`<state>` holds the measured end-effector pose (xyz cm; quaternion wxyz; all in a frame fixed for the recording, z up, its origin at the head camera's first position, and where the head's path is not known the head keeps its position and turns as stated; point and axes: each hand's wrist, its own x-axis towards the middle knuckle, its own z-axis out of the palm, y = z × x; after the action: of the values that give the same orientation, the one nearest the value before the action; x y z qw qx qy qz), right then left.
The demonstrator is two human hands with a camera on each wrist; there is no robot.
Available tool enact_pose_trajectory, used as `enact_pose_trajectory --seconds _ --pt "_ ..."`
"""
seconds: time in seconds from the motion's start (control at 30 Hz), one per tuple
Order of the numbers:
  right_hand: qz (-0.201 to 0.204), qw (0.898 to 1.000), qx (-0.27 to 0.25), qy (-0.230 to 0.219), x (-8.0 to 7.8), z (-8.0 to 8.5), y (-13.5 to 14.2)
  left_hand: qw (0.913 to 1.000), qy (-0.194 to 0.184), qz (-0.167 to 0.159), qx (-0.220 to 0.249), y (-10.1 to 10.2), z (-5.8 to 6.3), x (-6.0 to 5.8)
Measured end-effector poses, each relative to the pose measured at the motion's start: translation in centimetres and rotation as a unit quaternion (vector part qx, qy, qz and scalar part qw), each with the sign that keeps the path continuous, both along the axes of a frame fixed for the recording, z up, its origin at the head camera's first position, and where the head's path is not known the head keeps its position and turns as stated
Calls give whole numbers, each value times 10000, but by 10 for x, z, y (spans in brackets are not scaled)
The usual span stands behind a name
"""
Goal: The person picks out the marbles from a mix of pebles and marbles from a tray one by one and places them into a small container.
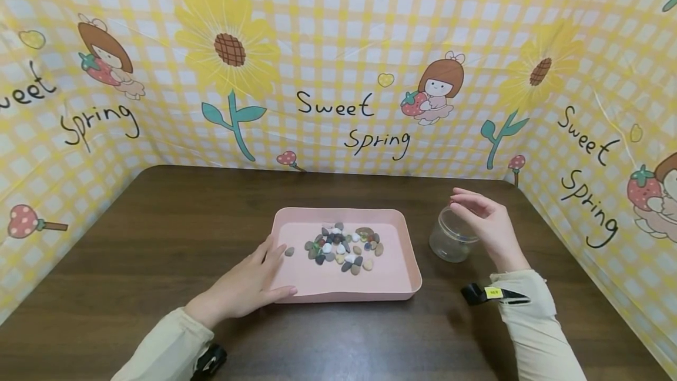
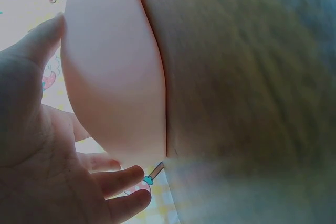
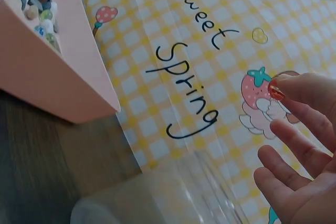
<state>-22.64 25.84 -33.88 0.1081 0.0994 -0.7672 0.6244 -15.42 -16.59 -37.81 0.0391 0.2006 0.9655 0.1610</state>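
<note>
My right hand (image 1: 483,222) pinches a small shiny orange-red bead (image 3: 275,91) between thumb and fingertip, above the mouth of a clear jar (image 1: 448,246). The jar stands upright on the table, right of a shallow pink tray (image 1: 391,281). Spread around the tray's near left corner, my left hand (image 1: 243,284) rests its thumb on the front rim and its fingers along the left side. A heap of mixed pebbles (image 1: 338,246), white, grey, tan and dark, with some glassy marbles, lies in the tray. One grey pebble (image 1: 289,251) sits apart near the left fingers.
The dark wooden table (image 1: 211,204) is bordered at the back and sides by a yellow checked cloth (image 1: 328,34) with printed flowers and lettering. Black straps (image 1: 478,294) are worn on both wrists.
</note>
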Motion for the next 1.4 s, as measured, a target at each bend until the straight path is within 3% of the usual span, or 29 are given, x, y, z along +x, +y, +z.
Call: enact_pose_trajectory --seconds 0.5,0.8,1.13,1.4 --pt "-1056 9895 977 150 1 -15 16 10000 35 -9 14 -1 0 0" --pt "-1440 9798 1382 -101 -1 -22 21 9999 95 -50 45 -1 0 0" --pt "-1538 9774 1401 -382 -3 -30 26 9999 97 -85 62 -1 -1 0" --pt "-1584 9804 1093 -413 -4 -35 27 9998 140 -103 82 -1 -2 0"
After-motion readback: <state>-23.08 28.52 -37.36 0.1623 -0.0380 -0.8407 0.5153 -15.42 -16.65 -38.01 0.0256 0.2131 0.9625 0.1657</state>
